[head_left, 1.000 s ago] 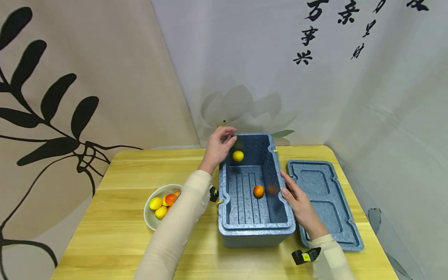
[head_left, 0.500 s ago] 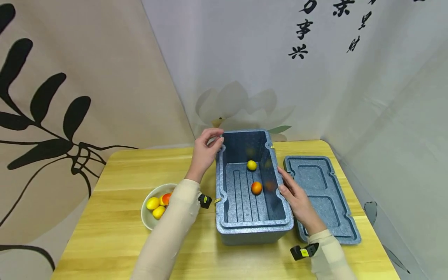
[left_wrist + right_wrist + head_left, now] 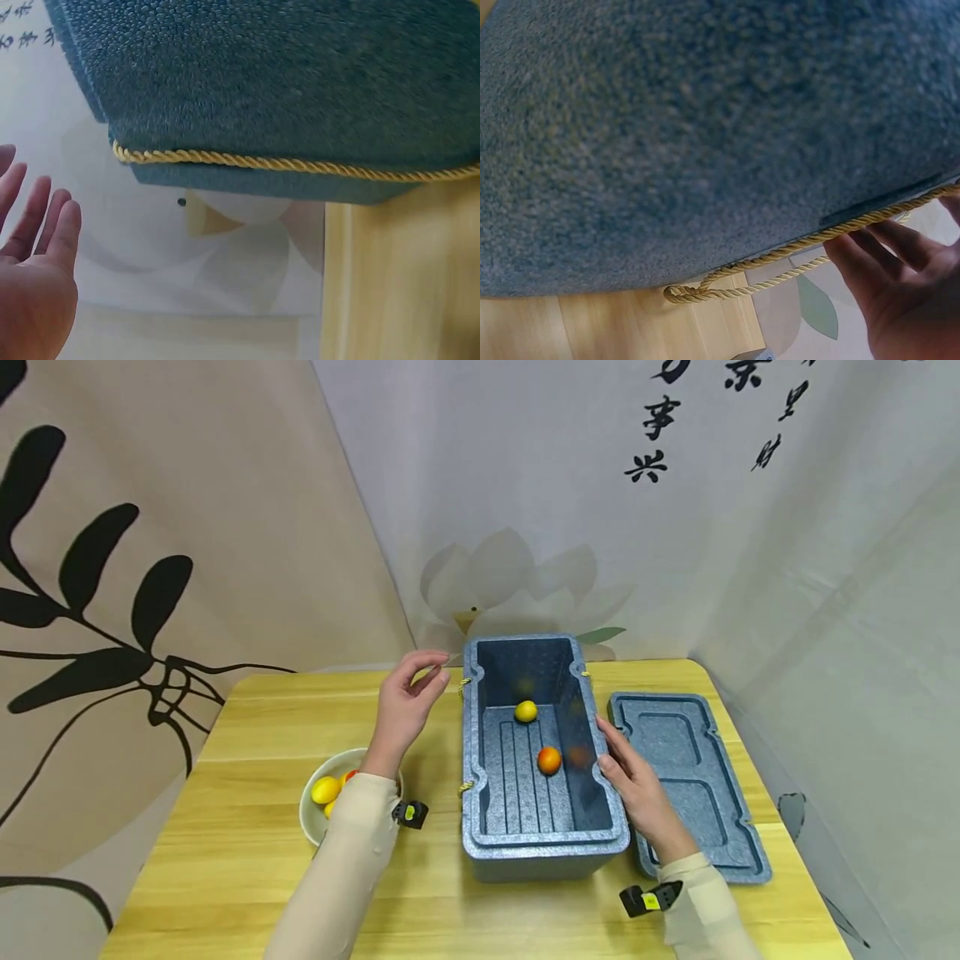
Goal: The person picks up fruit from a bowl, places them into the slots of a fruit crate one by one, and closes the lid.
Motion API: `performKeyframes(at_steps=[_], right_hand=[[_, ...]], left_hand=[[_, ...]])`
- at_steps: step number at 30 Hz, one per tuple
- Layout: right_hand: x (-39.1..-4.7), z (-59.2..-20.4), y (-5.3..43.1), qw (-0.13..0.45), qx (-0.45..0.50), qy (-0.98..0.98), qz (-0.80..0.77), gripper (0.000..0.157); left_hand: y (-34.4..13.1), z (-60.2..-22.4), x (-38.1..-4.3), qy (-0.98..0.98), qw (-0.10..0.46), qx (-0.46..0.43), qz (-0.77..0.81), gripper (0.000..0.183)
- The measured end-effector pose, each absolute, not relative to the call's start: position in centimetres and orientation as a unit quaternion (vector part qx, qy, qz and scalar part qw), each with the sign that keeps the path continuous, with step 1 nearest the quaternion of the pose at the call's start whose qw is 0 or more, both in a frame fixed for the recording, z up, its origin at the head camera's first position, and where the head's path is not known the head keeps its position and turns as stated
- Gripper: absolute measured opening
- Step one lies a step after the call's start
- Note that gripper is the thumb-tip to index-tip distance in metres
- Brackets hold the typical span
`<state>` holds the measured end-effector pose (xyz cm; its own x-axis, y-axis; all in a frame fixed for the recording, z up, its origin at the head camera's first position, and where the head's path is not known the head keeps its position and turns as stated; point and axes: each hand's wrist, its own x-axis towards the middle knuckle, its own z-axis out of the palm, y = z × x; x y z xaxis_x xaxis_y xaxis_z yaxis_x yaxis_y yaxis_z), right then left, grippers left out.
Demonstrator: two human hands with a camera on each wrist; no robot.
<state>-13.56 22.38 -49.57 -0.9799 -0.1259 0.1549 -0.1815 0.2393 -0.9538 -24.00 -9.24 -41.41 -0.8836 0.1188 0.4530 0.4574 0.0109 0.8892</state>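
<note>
My left hand (image 3: 405,710) hovers left of the grey-blue foam box (image 3: 543,847), fingers loosely bent and holding nothing. The left wrist view shows the same hand's fingers (image 3: 66,232) apart from the box's side. My right hand (image 3: 637,785) rests against the box's right side, fingers extended along it and thumb near the rim. Seen from the right wrist, those fingertips touch beside the yellow cord (image 3: 802,244). Inside the box lie a lemon (image 3: 526,711) towards the back and a round orange-red fruit (image 3: 549,761) nearer the middle, both on the ribbed floor.
A pale bowl (image 3: 306,814) with lemons (image 3: 326,790) and reddish fruit stands at the left, partly hidden by the left sleeve. The box's lid (image 3: 667,735) lies to the right on the wooden table (image 3: 247,810). A printed cloth (image 3: 517,485) hangs behind.
The lemon, earlier falling beside my left hand at the back of the box, has dropped and rolled onto the floor. My left hand has moved left off the box; the right stays put.
</note>
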Motion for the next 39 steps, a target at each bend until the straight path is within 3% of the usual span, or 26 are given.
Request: performKeyframes(at_steps=[11,21,31,39], right_hand=[[-13.7,-49.5,22.3,0.03,0.104,-0.788,0.606,0.052],[-13.1,-49.5,22.5,0.033,0.098,-0.793,0.601,0.052],[-13.1,-49.2,22.3,0.03,0.1,-0.796,0.596,0.052],[-13.4,-49.3,22.5,0.033,0.099,-0.807,0.582,0.052]], left_hand=[[-12.8,-42.4,-20.7,-0.701,0.172,-0.175,-0.67,0.022],[-16.1,-45.0,-20.0,-0.711,0.184,-0.155,-0.661,0.021],[-19.0,-49.6,-18.3,-0.712,0.161,-0.051,-0.682,0.024],[-19.9,-49.8,-16.9,-0.741,0.158,-0.044,-0.651,0.022]])
